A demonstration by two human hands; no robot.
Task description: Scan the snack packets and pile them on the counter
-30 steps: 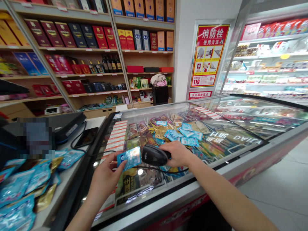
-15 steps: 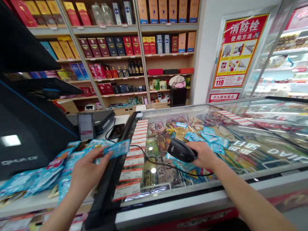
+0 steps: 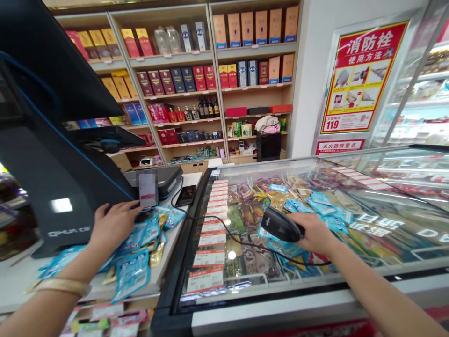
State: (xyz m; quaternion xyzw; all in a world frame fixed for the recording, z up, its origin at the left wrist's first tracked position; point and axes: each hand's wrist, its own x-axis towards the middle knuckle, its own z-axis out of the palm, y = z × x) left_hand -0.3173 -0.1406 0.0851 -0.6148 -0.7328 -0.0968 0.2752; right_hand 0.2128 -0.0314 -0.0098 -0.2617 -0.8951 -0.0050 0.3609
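A black plastic barcode scanner [image 3: 280, 224] is gripped in the right hand [image 3: 315, 232], pointing left, while the left hand [image 3: 112, 226] is laid, fingers loosely spread, on shiny blue snack packets [image 3: 142, 243].

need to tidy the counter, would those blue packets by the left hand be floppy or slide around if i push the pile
Probably floppy: the blue packets look thin, flat and overlap loosely. Their glossy film suggests they would slide, and one overhangs the counter edge, so it could drop. Likely light.
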